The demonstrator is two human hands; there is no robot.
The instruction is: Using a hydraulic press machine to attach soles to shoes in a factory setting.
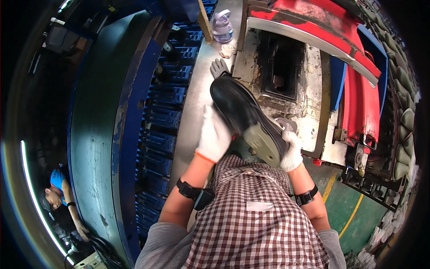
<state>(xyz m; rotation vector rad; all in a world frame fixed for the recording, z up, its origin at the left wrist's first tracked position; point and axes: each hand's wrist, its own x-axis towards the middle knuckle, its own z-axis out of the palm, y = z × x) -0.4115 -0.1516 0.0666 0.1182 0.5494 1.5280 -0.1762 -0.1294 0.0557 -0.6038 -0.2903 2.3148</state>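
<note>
A shoe (237,101) with a black front part and an olive-grey heel part slants across the middle of the view, its broad end away from me. My left hand (214,136), in a white knit glove with an orange cuff edge, grips its left side. My right hand (292,150), also in a white glove, is closed round the right side near the olive heel end. Parts of the fingers on both hands are hidden behind the shoe. Just beyond the far end, a grey glove (219,68) lies on the metal tabletop (190,103).
At the right stands a red machine (309,18) with a dark recess (282,67). Blue racking (163,107) and a long conveyor-like belt (107,112) run along the left. A clear plastic container (222,29) sits far back. Another person (60,193) is at far left.
</note>
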